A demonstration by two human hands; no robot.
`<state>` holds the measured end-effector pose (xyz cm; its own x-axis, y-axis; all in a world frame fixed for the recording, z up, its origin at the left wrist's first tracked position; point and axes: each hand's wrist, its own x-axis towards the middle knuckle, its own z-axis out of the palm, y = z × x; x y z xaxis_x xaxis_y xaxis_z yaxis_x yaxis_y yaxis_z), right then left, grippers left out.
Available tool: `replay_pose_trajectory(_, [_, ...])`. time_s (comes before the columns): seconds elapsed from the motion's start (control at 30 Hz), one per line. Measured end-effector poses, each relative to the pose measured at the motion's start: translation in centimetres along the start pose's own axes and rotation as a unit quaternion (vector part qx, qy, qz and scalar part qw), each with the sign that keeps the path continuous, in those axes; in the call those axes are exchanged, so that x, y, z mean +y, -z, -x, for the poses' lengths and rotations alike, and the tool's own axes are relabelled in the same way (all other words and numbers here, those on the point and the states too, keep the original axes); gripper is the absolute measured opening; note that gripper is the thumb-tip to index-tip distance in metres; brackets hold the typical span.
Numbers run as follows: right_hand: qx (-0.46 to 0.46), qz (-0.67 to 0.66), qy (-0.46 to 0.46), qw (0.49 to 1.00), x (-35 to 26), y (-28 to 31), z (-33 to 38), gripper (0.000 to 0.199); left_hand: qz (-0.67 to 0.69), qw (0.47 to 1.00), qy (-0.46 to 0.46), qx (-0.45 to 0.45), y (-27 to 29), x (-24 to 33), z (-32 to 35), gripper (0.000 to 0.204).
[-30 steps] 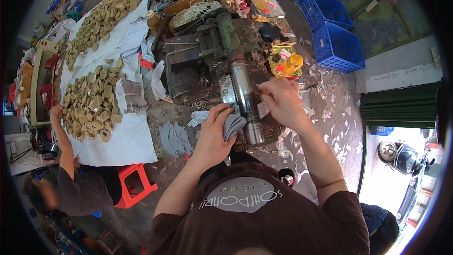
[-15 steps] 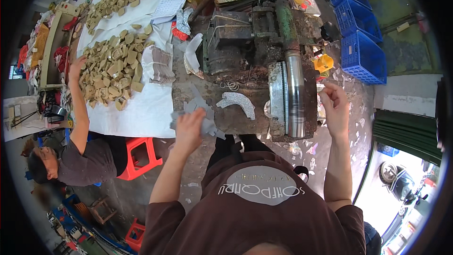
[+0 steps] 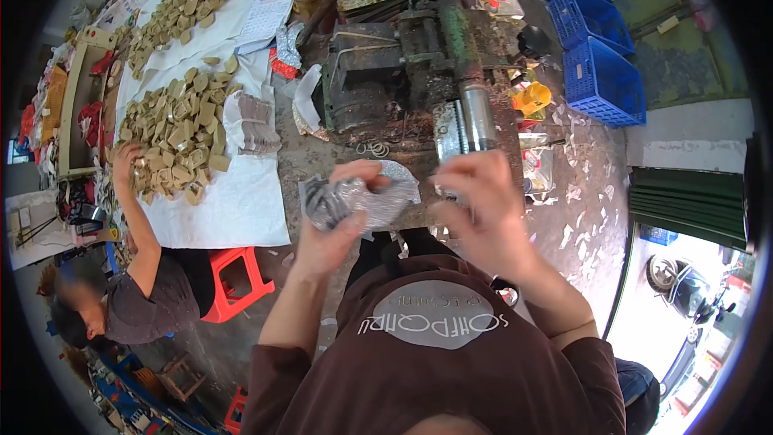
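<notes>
Left hand (image 3: 324, 242) holds grey bundle (image 3: 333, 203), blurred, partly hidden.

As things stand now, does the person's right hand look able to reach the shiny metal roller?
Probably yes: the right hand overlaps the near end of the metal roller in this view, and nothing visible blocks the way. Blur hides whether it holds anything.
</notes>
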<state>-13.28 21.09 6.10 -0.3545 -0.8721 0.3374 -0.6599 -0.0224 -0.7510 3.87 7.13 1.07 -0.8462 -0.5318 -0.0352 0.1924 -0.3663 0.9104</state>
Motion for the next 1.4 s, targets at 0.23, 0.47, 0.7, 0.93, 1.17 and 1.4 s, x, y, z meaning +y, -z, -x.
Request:
replay_pose_trajectory(0.23, [0.122,0.057,0.026,0.991,-0.1,-3.1,0.3,0.026,0.142,0.988,-0.050,0.018,-6.3,-1.5,-1.4,0.046])
replay_pose_trajectory(0.47, [0.117,-0.031,-0.008,0.993,2.7,1.7,0.3,0.024,-0.104,0.961,0.037,0.252,-7.2,-0.6,-1.8,0.027])
replay_pose_trajectory(0.7, [-0.126,0.190,-0.176,0.958,9.1,9.0,0.8,0.008,-0.478,0.877,0.000,-0.051,-5.4,-1.1,-3.3,0.048])
replay_pose_trajectory(0.93, [-0.019,0.170,-0.126,0.977,8.5,5.1,0.9,0.009,-0.498,0.863,0.039,-0.076,-8.0,-2.3,-4.2,0.053])
replay_pose_trajectory(1.17, [0.060,0.027,-0.221,0.973,8.7,5.2,1.9,0.025,-0.450,0.888,-0.026,0.093,-1.2,-0.5,-1.6,0.040])
replay_pose_trajectory(1.4, [0.099,-0.029,-0.243,0.964,9.7,5.0,2.9,0.026,-0.684,0.723,-0.026,0.091,8.3,-3.8,4.3,0.051])
